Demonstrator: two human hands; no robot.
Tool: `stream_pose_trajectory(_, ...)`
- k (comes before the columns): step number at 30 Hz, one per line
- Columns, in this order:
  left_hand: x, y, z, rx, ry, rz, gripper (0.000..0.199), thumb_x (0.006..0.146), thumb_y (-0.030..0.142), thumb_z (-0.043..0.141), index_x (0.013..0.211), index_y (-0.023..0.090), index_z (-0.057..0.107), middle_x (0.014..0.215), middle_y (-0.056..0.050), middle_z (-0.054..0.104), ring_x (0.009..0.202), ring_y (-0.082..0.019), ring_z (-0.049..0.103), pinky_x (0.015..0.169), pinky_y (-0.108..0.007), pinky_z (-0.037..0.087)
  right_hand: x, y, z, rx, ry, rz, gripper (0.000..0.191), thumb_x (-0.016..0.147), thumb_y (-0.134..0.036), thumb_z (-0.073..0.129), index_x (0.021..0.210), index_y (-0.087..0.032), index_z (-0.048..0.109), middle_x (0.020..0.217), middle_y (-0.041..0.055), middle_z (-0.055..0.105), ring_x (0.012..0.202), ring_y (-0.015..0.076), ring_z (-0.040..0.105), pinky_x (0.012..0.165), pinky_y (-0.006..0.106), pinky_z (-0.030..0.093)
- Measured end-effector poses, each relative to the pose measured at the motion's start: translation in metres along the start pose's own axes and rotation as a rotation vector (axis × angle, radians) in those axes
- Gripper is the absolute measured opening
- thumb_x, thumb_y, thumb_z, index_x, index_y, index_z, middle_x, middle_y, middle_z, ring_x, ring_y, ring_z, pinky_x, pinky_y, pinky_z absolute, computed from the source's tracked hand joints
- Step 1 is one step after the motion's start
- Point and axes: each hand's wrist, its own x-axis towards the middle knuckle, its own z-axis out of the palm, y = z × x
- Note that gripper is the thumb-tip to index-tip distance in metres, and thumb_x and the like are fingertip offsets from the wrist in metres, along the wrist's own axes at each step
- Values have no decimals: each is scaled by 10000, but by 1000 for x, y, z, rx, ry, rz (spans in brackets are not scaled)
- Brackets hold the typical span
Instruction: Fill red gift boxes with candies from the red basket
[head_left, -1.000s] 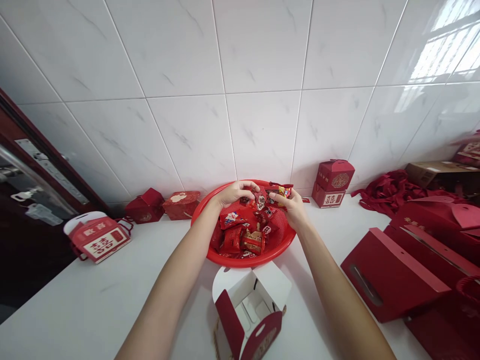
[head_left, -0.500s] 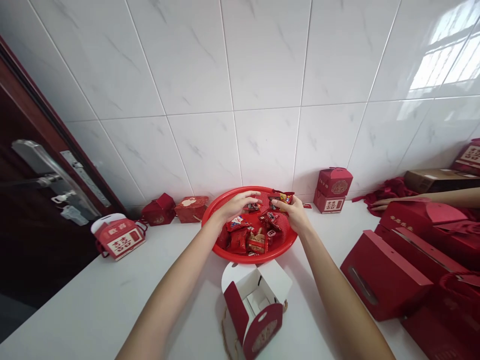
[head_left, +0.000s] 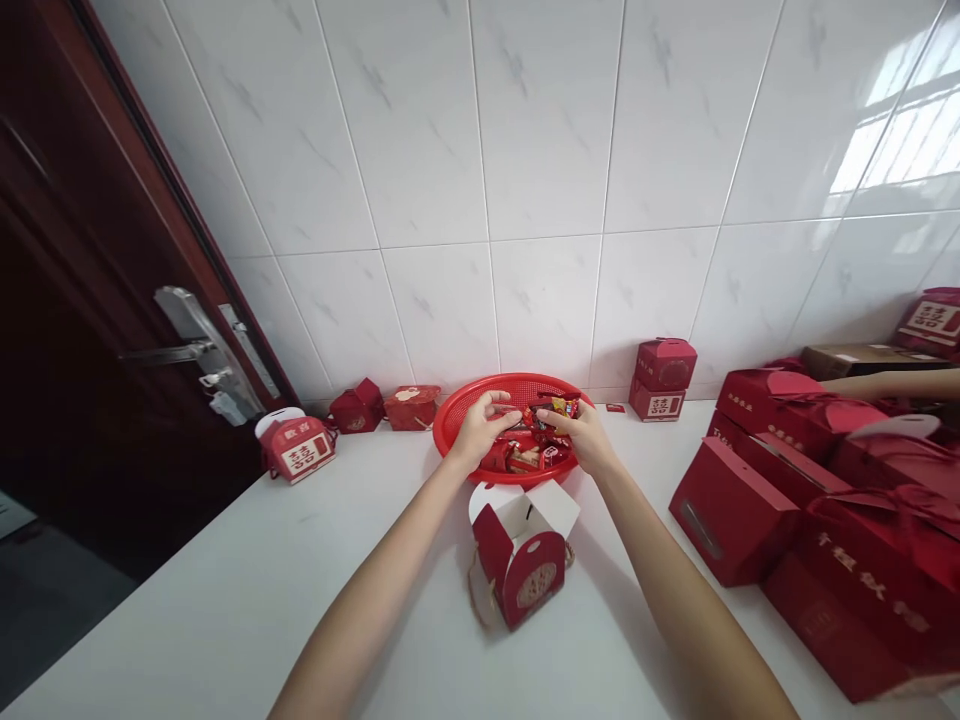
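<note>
A red perforated plastic basket (head_left: 444, 440) on the white table holds several wrapped snacks (head_left: 523, 458), mostly in red. My right hand (head_left: 589, 435) is over its right side, fingers closed round several small wrapped candies (head_left: 556, 412) in red, yellow and dark wrappers. Over the left part of the basket, my left hand (head_left: 480, 432) has its fingers curled and its thumb pointing at the right hand; something red shows at the fingertips, too small to make out. Just in front of the basket stands a red gift box (head_left: 536, 580) with white inside, flaps up and rope handles at its sides.
Closed red boxes (head_left: 358, 408) stand along the wall at left, and a stacked pair (head_left: 663, 380) stands right of the basket. Large red gift boxes (head_left: 862, 590) crowd the right side, where another person's forearm (head_left: 892, 386) reaches in. A dark door (head_left: 97, 300) is at left.
My left hand has come closer to my right hand and its thumb now reaches toward it. The right hand still holds candies. The view has shifted; the other person's hand is now hidden behind boxes.
</note>
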Motion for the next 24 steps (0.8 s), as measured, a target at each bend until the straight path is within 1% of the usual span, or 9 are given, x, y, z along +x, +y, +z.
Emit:
stream_pose_trajectory(3,-11,1,4,-19,40,40,423,668,450,790,940,204,578,1010,-24,663,933,-186,651,801,-302,548,-12,-2,2,47,4,22,333,589,-290,894,867,-178,749,882,38,782,786,200,721,757,325,575)
stream_pose_trajectory(6,-20,3,5,-21,39,60,364,672,449,780,861,186,613,989,-37,685,948,-199,651,840,-319,543,-20,-2,0,83,27,32,342,578,-287,903,861,-174,750,885,41,783,796,204,726,773,325,574)
stream_pose_trajectory(9,-25,4,5,-26,23,79,384,671,428,772,936,176,657,1061,-68,705,1000,-222,658,874,-347,543,-24,-2,-2,111,40,49,361,575,-292,909,880,-175,755,902,44,788,818,210,731,790,332,572)
stream_pose_trajectory(13,-27,1,6,-12,6,123,463,659,380,786,1052,169,661,1180,-101,698,1032,-242,674,905,-381,552,-25,-2,-3,158,33,91,364,566,-307,916,868,-178,760,907,36,790,847,212,731,807,323,576)
stream_pose_trajectory(18,-24,-5,7,44,-3,185,516,684,343,794,1150,170,656,1285,-119,665,1091,-269,672,937,-405,558,-19,-1,-3,136,-8,142,372,553,-305,921,869,-198,757,933,44,791,884,254,736,783,346,582)
stream_pose_trajectory(21,-20,-6,8,82,-15,201,559,708,294,777,1239,183,643,1324,-117,655,1082,-277,683,937,-423,564,-15,0,-3,117,-12,164,367,529,-293,922,841,-201,751,919,44,790,875,262,735,747,346,580)
stream_pose_trajectory(24,-16,-6,8,174,-24,254,567,739,243,742,1294,194,638,1318,-97,674,1142,-272,664,1026,-427,518,-12,1,-2,100,-8,187,353,510,-275,918,809,-199,747,888,43,785,846,249,728,690,326,575)
